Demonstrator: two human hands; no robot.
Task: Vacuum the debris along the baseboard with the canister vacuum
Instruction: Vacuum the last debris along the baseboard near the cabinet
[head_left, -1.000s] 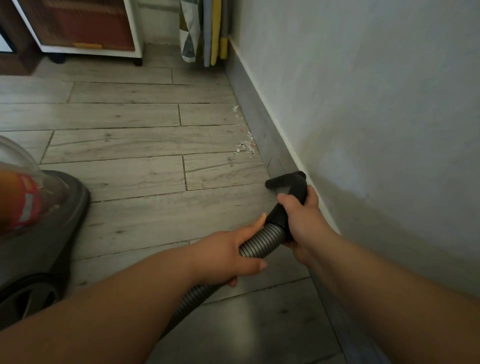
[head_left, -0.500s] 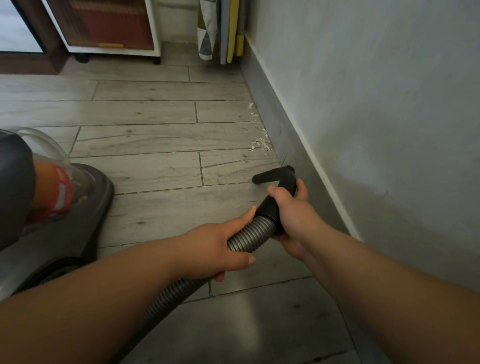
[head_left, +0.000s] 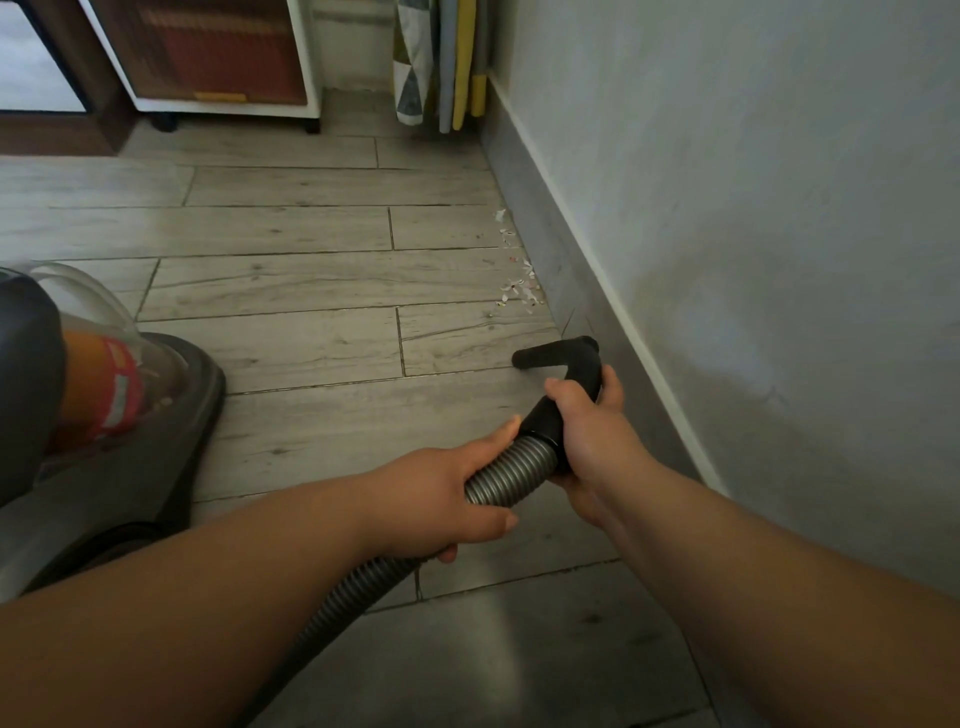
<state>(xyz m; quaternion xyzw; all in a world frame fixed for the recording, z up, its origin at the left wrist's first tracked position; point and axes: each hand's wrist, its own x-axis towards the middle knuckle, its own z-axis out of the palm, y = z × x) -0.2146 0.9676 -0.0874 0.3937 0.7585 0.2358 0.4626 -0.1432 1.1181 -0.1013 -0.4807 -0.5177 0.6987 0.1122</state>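
Two bare forearms reach in from the bottom corners of the frame and meet right of the centre. The left hand (head_left: 441, 499) is curled round the ribbed grey hose (head_left: 511, 470), thumb on top and fingers wrapped underneath, and the hose runs from it down toward the bottom edge. Just above and to the right, the right hand (head_left: 592, 441) grips the black handle piece (head_left: 558, 353) where it joins the hose, with the fingers closed round it. Above that hand the handle piece bends sharply, so its open end points toward the left of the frame, low over the floor (head_left: 311, 280); whether it touches the planks cannot be told. At the left edge, partly cut off, sits the canister vacuum (head_left: 156, 457), a dark grey body with a clear dust cup showing orange and red inside. The debris (head_left: 519, 283), small white and coloured scraps, lies in a thin scatter above the open end and apart from it, right against the grey baseboard (head_left: 545, 234), which runs diagonally from the lower right to the top centre under the pale wall (head_left: 753, 208). At the top centre a folded patterned board (head_left: 441, 62) with yellow edging leans in the corner, and to its left stands a white cabinet (head_left: 306, 52) on dark feet.
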